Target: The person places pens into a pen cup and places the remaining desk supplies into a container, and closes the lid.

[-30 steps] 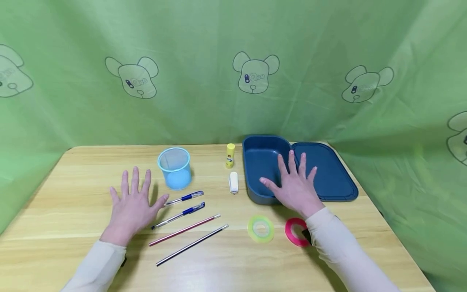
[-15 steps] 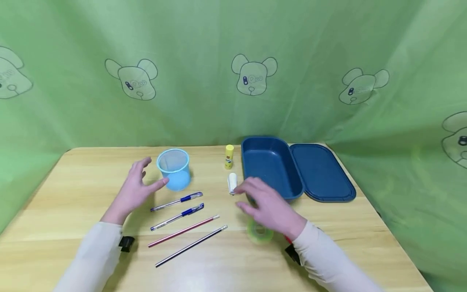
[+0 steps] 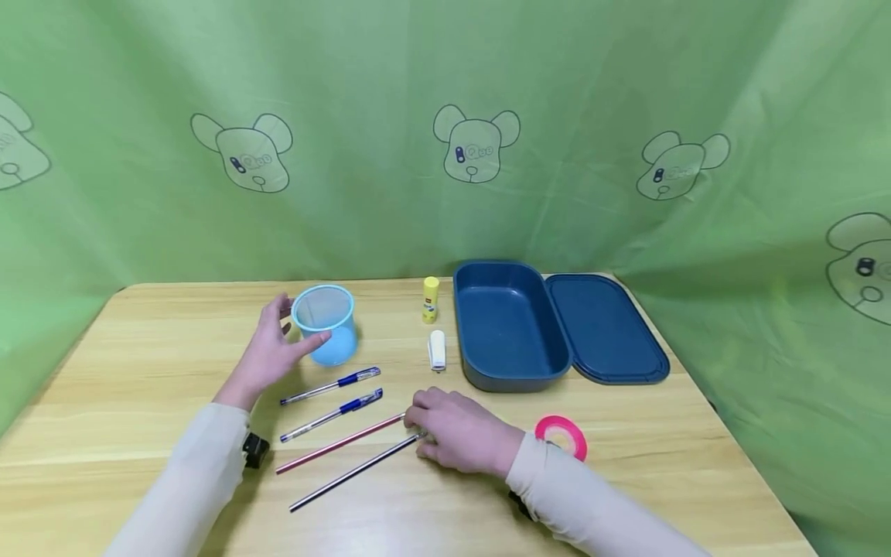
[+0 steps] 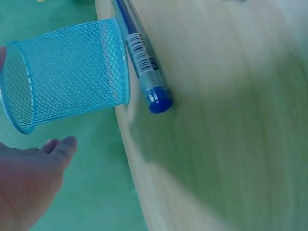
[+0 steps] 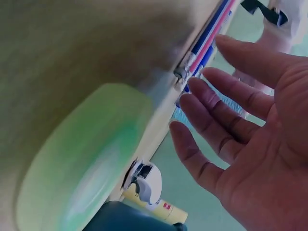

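My left hand (image 3: 267, 356) is beside a light blue mesh pen cup (image 3: 334, 344), thumb in front of it and fingers at its left. In the left wrist view a gap shows between a fingertip and the cup (image 4: 72, 72). My right hand (image 3: 462, 433) hovers at the eraser ends of a red pencil (image 3: 341, 443) and a black pencil (image 3: 355, 472). Its fingers are loosely bent with nothing between them in the right wrist view. Two blue-gripped pens (image 3: 330, 387) lie behind the pencils. A green-yellow tape roll (image 5: 43, 159) is under the right hand, hidden in the head view.
A white stapler (image 3: 437, 352) and a yellow glue stick (image 3: 430, 302) stand left of a dark blue box (image 3: 515, 384). Its lid (image 3: 609, 329) lies to the right. A pink tape roll (image 3: 575, 439) lies by the right forearm; a green curtain (image 3: 362, 201) hangs behind the table.
Both hands began spread flat over the table. My left hand turned and came to the pen cup; my right hand swept left from over the box to the pencil ends.
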{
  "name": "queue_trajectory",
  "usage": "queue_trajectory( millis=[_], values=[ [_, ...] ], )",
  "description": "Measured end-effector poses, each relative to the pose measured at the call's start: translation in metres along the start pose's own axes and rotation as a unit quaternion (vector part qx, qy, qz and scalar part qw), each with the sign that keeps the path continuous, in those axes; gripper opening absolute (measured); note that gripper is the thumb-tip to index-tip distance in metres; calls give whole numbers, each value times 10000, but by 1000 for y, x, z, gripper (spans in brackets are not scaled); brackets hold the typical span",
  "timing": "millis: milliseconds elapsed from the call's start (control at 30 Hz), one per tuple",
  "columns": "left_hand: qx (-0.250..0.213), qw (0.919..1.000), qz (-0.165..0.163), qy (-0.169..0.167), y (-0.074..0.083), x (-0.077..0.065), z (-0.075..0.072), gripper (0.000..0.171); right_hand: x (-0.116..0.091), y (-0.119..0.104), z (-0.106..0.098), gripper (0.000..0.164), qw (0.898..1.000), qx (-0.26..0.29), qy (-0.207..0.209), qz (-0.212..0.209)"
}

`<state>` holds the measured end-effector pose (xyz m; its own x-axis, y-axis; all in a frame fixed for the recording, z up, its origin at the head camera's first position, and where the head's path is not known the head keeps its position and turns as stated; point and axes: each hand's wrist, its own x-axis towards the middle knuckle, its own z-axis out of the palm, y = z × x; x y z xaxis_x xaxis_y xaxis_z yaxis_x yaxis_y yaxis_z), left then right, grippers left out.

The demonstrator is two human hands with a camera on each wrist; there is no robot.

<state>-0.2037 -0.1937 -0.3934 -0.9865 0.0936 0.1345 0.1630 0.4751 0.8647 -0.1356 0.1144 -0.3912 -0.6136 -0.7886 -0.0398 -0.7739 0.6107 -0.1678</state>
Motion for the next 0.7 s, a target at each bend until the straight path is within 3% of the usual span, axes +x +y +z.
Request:
queue_trajectory(
  millis=[300,700],
  values=[
    [-122,9998,-138,-104,3,8,1,106,3,-8,8,15,9970,-708,164,-279],
    [-533,9984,-170,-38,-1,8,6,98,7,-7,10,11,9958,-689,184,-570]
  ],
)
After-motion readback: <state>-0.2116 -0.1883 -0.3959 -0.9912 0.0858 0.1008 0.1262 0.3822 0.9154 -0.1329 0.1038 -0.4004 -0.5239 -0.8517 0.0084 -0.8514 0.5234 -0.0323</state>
